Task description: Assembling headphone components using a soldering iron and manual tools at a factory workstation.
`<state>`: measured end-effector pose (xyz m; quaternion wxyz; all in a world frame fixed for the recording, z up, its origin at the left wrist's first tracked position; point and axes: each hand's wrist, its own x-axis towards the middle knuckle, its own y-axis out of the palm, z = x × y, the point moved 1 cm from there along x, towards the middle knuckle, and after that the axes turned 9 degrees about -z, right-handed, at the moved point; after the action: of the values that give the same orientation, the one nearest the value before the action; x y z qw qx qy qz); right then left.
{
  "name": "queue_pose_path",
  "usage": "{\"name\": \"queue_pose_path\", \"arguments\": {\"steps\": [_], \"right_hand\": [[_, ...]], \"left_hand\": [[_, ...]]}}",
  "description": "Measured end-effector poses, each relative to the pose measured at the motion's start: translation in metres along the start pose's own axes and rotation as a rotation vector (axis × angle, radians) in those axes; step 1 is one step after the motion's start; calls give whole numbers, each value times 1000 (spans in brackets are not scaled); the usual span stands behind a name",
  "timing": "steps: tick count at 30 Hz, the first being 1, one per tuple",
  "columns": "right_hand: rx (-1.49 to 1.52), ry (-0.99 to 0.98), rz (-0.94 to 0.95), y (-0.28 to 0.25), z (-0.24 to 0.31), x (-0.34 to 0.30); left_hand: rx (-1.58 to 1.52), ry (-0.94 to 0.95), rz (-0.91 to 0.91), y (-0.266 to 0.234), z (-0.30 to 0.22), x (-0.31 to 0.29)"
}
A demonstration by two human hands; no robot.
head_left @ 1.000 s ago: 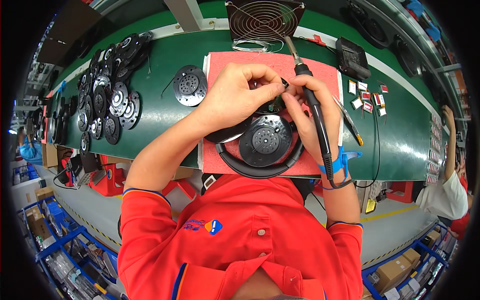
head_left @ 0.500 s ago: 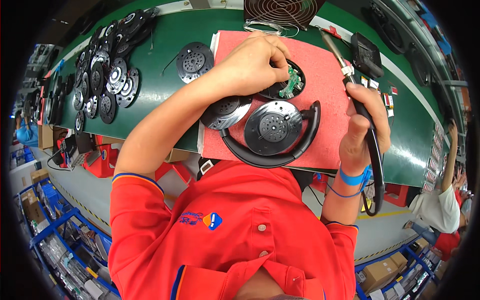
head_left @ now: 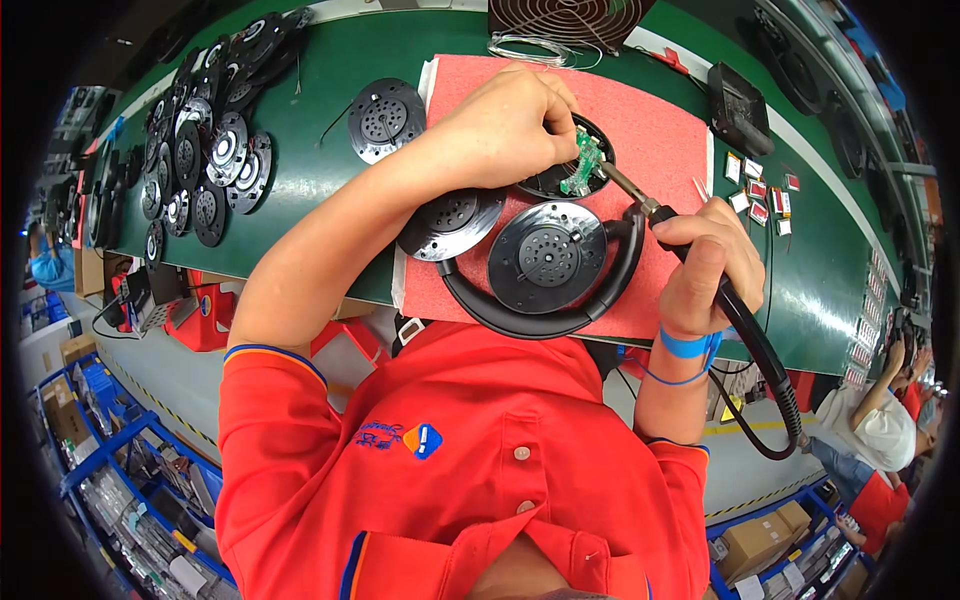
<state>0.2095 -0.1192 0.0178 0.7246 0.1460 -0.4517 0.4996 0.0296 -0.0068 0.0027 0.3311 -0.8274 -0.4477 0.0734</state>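
My right hand (head_left: 712, 268) is wrapped round a soldering iron (head_left: 632, 188). The iron's tip reaches the right side of a green circuit board (head_left: 580, 175), which sits in a black round earcup shell (head_left: 545, 184). Fingers of my left hand (head_left: 520, 128) are pinched together at the board's left edge; whatever is between them is too small or hidden. Nearer to me lies a black headphone headband (head_left: 530, 322) with a round speaker plate (head_left: 547, 257) inside its curve. Another round plate (head_left: 452, 222) is partly under my left forearm.
A pink foam mat (head_left: 640, 290) lies on the green table. Many speaker plates (head_left: 228, 150) are heaped at left, and a single plate (head_left: 386, 120) lies beside the mat. Small battery packs (head_left: 758, 190), a black tray (head_left: 738, 110) and a fan grille (head_left: 570, 20) stand further off.
My right hand has lowered the soldering iron leftward, bringing its tip from above the mat's far right to the circuit board. My left hand has stayed almost still.
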Motion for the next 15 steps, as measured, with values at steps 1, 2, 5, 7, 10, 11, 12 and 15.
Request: {"name": "queue_pose_path", "arguments": {"steps": [1, 2, 5, 7, 10, 11, 12, 15], "right_hand": [[-1, 1, 1, 1, 0, 0], [-9, 11, 14, 2, 1, 0], [-16, 22, 38, 3, 1, 0], [-16, 22, 50, 4, 1, 0], [-12, 29, 51, 6, 1, 1], [-11, 29, 55, 6, 1, 1], [-9, 28, 59, 7, 1, 1], [-6, 24, 55, 8, 1, 1]], "left_hand": [[-6, -8, 0, 0, 0, 0], [-7, -8, 1, 1, 1, 0], [0, 7, -2, 1, 1, 0], [2, 11, -13, 1, 2, 1], [-8, -7, -8, 1, 0, 1], [-9, -7, -8, 3, 2, 1], [-34, 52, -83, 5, 3, 1], [-27, 60, -90, 2, 1, 1]]}}
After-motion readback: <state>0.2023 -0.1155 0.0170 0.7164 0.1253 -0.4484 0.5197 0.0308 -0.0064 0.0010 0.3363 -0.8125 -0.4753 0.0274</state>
